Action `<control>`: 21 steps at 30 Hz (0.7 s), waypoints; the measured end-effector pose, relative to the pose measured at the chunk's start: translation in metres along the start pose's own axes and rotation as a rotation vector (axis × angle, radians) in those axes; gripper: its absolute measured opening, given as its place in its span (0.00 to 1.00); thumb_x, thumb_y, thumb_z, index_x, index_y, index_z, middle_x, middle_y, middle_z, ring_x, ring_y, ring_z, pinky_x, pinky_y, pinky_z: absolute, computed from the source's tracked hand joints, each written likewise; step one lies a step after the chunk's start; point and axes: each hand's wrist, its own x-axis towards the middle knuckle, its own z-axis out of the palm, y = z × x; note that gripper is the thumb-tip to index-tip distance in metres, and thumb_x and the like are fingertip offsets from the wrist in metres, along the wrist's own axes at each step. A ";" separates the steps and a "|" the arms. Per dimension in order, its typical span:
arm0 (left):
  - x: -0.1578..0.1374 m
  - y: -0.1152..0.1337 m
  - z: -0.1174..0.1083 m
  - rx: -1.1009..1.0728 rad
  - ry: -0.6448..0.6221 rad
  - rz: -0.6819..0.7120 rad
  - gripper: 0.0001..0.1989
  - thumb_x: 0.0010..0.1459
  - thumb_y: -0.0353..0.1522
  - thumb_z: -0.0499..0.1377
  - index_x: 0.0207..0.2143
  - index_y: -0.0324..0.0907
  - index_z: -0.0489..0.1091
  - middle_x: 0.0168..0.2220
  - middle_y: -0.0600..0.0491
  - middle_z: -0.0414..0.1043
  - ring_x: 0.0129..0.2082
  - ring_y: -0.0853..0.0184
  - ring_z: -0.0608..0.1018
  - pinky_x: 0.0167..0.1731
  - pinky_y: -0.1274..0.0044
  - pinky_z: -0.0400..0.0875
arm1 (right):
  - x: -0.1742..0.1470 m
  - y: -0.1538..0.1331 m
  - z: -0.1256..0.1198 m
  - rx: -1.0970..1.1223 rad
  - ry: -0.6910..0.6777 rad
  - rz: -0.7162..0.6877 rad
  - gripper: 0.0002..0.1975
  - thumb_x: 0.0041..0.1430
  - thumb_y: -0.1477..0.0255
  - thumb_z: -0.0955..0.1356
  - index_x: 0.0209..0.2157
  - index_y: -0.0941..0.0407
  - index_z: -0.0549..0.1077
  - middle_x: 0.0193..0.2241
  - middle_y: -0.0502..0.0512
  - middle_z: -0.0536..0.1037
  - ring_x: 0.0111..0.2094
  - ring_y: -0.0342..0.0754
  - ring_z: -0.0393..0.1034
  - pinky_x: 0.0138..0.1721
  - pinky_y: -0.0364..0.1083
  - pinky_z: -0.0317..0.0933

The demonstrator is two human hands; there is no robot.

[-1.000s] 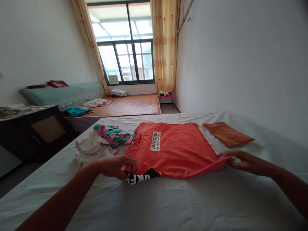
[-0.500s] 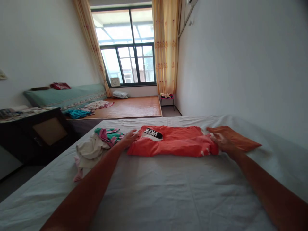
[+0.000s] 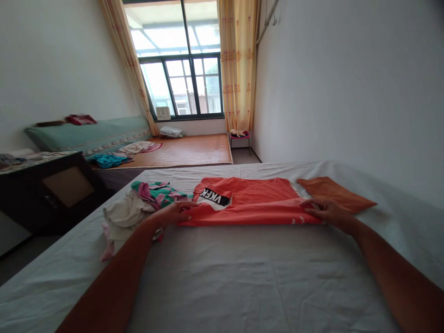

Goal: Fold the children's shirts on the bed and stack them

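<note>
The shirt [image 3: 263, 215] lies across the white sheet [image 3: 236, 277] in front of the person, its near part folded over the far part — the fold makes a nearly straight front edge, with small white lettering near the right end. A black-and-white print [image 3: 218, 198] shows toward the left end. The left hand [image 3: 171, 213] is at the left end of the fold, fingers slightly parted and touching the fabric; the right hand [image 3: 328, 213] rests on the right end, its fingers a little apart too. Whether either pinches the fabric, I cannot tell. Just right of the shirt lies a flat orange cloth [image 3: 335, 192]; to the left, beige [image 3: 121, 215] and pink-and-green clothes [image 3: 161, 194] are heaped together. Farther off are a dark cabinet [image 3: 67, 182], a mat-topped bed [image 3: 194, 148] and — behind it — a window [image 3: 187, 85] with a clock [image 3: 163, 113].
</note>
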 end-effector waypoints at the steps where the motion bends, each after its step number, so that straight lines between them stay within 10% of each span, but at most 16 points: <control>1: -0.002 0.000 -0.001 0.053 -0.025 -0.001 0.32 0.45 0.42 0.64 0.54 0.42 0.69 0.45 0.51 0.73 0.44 0.59 0.73 0.41 0.77 0.66 | -0.002 0.000 -0.001 -0.022 -0.065 0.000 0.27 0.47 0.49 0.68 0.40 0.55 0.78 0.22 0.48 0.69 0.23 0.43 0.62 0.25 0.41 0.57; 15: -0.002 0.001 0.006 0.297 -0.055 -0.025 0.33 0.50 0.42 0.59 0.59 0.44 0.62 0.34 0.55 0.69 0.32 0.67 0.70 0.32 0.80 0.64 | -0.010 0.013 -0.017 -0.184 -0.356 -0.017 0.23 0.51 0.49 0.65 0.31 0.55 0.76 0.22 0.51 0.73 0.24 0.44 0.65 0.25 0.42 0.58; 17: -0.001 0.005 0.007 0.392 -0.002 -0.026 0.32 0.49 0.40 0.60 0.57 0.45 0.64 0.37 0.53 0.70 0.36 0.64 0.72 0.36 0.77 0.66 | -0.008 0.015 -0.022 -0.262 -0.256 -0.035 0.22 0.52 0.50 0.65 0.31 0.55 0.76 0.25 0.53 0.76 0.26 0.47 0.68 0.28 0.43 0.61; 21: 0.008 0.031 0.033 0.532 0.302 0.096 0.21 0.57 0.40 0.54 0.51 0.45 0.70 0.50 0.47 0.69 0.49 0.58 0.70 0.51 0.70 0.63 | 0.000 -0.019 0.002 -0.495 0.357 -0.200 0.22 0.59 0.55 0.59 0.36 0.56 0.77 0.36 0.62 0.78 0.40 0.58 0.71 0.44 0.55 0.63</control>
